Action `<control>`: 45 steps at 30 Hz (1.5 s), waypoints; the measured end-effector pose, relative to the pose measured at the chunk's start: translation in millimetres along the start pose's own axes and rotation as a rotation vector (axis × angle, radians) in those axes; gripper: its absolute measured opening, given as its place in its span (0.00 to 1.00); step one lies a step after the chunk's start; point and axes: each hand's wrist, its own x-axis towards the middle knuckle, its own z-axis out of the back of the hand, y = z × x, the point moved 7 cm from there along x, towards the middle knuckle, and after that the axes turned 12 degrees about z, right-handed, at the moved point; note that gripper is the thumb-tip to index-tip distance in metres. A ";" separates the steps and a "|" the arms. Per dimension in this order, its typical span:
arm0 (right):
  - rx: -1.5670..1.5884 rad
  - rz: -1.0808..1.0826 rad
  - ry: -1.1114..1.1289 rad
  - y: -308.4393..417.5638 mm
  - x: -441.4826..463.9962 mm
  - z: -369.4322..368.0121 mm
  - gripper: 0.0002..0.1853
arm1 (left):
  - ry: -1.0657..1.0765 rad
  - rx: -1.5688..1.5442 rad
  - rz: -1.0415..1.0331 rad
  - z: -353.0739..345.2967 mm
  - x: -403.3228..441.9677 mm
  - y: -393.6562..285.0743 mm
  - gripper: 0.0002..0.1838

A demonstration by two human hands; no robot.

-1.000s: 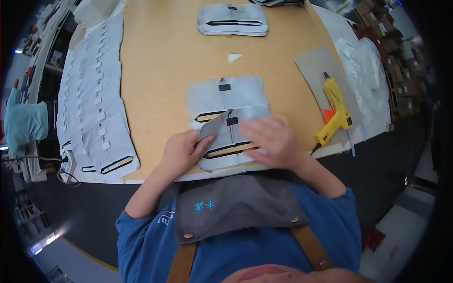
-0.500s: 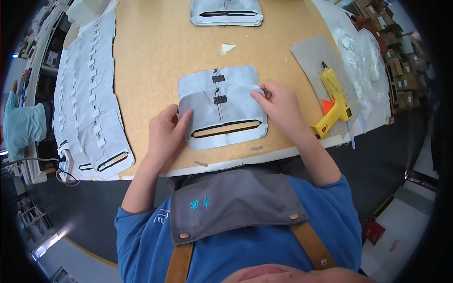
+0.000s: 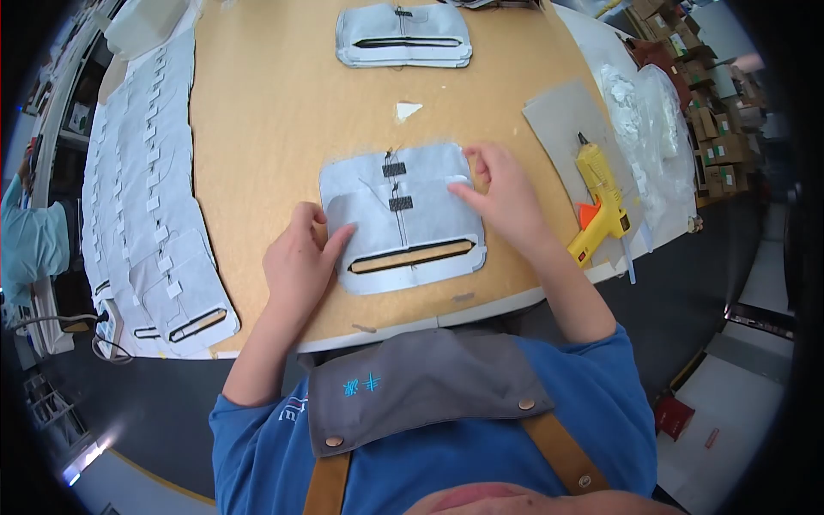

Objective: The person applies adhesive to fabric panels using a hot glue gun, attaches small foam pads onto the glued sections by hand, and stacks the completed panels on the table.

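Observation:
Two light grey fabric panels lie overlapped on the table in front of me. The front panel (image 3: 369, 225) has a slot with black edging across its lower part and a dark patch at its middle. Behind it shows the upper part of the back panel (image 3: 352, 172), with a similar dark patch and thin threads. My left hand (image 3: 299, 262) rests at the left edge, thumb over the front panel and fingers apart. At the right edge, my right hand (image 3: 508, 196) has thumb and forefinger spread, the thumb over the front panel's upper corner.
A yellow glue gun (image 3: 603, 193) lies on a grey sheet (image 3: 549, 116) to the right, near clear plastic bags (image 3: 665, 129). More slotted panels (image 3: 403, 53) are stacked at the back. Rows of overlapped panels (image 3: 176, 206) cover the left side. A co-worker's sleeve (image 3: 34, 249) shows far left.
My right hand has let go of the front panel's upper right corner and its fingers have spread. That panel now lies flatter. The view has tilted, bringing more of the back stack into sight.

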 end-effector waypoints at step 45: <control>-0.088 0.790 0.025 105.6 -100.2 19.6 0.18 | 0.546 -0.420 0.168 -23.4 -56.1 8.5 0.15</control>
